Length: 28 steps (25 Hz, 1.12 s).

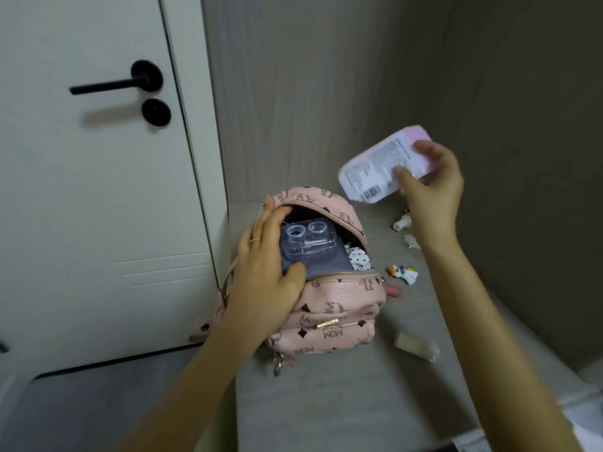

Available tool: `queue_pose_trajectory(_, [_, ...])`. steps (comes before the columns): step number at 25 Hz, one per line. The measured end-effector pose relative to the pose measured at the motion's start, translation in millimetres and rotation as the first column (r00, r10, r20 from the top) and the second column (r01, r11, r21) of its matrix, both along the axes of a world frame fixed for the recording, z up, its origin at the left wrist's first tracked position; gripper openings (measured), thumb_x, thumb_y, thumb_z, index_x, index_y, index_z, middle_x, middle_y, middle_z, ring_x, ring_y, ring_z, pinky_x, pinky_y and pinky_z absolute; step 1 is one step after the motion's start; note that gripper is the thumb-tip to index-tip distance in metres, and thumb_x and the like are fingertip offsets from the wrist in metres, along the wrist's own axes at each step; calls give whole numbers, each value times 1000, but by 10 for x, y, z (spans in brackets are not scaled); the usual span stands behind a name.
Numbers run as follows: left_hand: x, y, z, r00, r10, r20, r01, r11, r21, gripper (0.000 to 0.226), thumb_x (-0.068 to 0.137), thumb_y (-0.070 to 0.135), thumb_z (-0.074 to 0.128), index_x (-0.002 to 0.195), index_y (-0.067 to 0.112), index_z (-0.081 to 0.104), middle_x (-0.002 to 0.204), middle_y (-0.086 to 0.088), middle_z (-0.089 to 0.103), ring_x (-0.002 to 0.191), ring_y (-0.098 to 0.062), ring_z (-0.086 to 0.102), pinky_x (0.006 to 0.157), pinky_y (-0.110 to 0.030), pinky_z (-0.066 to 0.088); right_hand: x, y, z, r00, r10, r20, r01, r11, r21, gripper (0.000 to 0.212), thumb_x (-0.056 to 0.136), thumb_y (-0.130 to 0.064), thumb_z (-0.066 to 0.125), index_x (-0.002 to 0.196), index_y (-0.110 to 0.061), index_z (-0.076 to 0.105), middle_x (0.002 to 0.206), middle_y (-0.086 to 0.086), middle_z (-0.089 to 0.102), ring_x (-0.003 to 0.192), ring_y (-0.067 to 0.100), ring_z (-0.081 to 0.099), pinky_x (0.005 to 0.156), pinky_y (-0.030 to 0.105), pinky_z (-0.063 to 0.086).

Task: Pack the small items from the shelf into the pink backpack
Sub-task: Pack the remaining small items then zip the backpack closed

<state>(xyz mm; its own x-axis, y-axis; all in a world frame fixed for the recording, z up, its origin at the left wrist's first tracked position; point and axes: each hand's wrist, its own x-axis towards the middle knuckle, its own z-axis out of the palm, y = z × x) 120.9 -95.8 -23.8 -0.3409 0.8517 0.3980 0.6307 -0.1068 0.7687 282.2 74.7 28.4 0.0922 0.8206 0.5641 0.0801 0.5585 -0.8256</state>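
Grey shelf point(326, 402), open pink backpack point(339, 308), white door point(81, 190), black lever handle point(107, 84)

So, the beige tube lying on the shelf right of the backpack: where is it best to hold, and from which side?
Probably pinch the beige tube across its middle, coming from above. It lies flat on the shelf, apart from the backpack, so both long sides are free.
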Motion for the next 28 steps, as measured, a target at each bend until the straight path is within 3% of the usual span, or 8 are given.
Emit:
queue_pose_trajectory(4, [-44, -144, 61, 983, -106, 151, 103, 994, 27, 73, 75, -9, 56, 137, 26, 37, 148, 5, 34, 135, -12, 35, 110, -28, 34, 80, -992, 64, 927, 293, -234, -326, 938, -120, 23, 83, 2, 63, 91, -20, 63, 94, 0, 64, 67, 6, 61, 54, 20, 51])
queue_pose_trajectory(8, [-124, -355, 104, 937, -250, 245, 249, 968, 36, 70, 77, -8, 56, 135, 29, 42, 150, 7, 33, 135, -3, 33, 108, -18, 32, 131, -1559, -220, 958, 280, 58, -260, 938, -230, 22, 88, -9, 62, 90, -28, 72, 77, -21, 66, 65, 1, 54, 57, 14, 45])
queue_pose_trajectory(11, [-208, -507, 98, 899, -373, 231, 380, 925, 13, 70, 74, 30, 65, 137, 36, 34, 155, 20, 11, 133, 18, 14, 103, -4, 23, 119, -1665, -332, 947, 217, 236, -166, 962, -219, 28, 88, -7, 60, 102, -30, 68, 78, -24, 65, 67, 4, 54, 64, 25, 45])
queue_pose_trajectory(13, [-267, -570, 66, 902, -420, 104, 429, 899, -90, 104, 56, 54, 75, 143, 38, 19, 154, 25, -5, 136, 17, 2, 110, -11, 17, 92, -1700, -358, 932, 163, 324, -95, 972, -217, 43, 83, -9, 63, 117, -34, 56, 76, -15, 61, 65, 5, 53, 61, 23, 44])
queue_pose_trajectory(15, [-272, -604, 36, 898, -433, -75, 412, 888, -204, 135, 42, 65, 80, 147, 38, 1, 149, 30, -22, 140, 5, -12, 119, -35, 12, 61, -1728, -381, 900, 108, 422, -18, 977, -212, 51, 79, -15, 65, 123, -37, 51, 64, -13, 52, 58, 1, 48, 54, 12, 37])
queue_pose_trajectory(17, [-226, -631, 25, 899, -404, -169, 359, 900, -246, 141, 39, 65, 80, 147, 39, -7, 145, 33, -31, 142, -3, -17, 117, -48, 15, 26, -1753, -373, 883, 38, 469, 55, 982, -183, 44, 79, -20, 64, 119, -36, 53, 64, -19, 50, 61, -4, 50, 54, 8, 36])
queue_pose_trajectory(22, [-136, -679, -48, 922, -344, -180, 342, 939, -44, 92, 55, 46, 81, 133, 46, 34, 153, 27, -14, 143, 0, 0, 113, -48, 26, 54, -1769, -376, 814, 6, 580, 70, 992, -107, 4, 93, -25, 49, 97, -24, 48, 64, -4, 58, 65, 20, 52, 53, 31, 35])
queue_pose_trajectory(28, [-93, -674, -121, 947, -310, -84, 316, 946, 70, 65, 57, 40, 80, 116, 32, 54, 156, 20, 3, 141, 3, 13, 113, -43, 28, 249, -1645, -209, 768, 203, 607, -32, 960, -280, 14, 84, -17, 65, 71, -19, 61, 81, -4, 59, 74, 16, 58, 67, 33, 47])
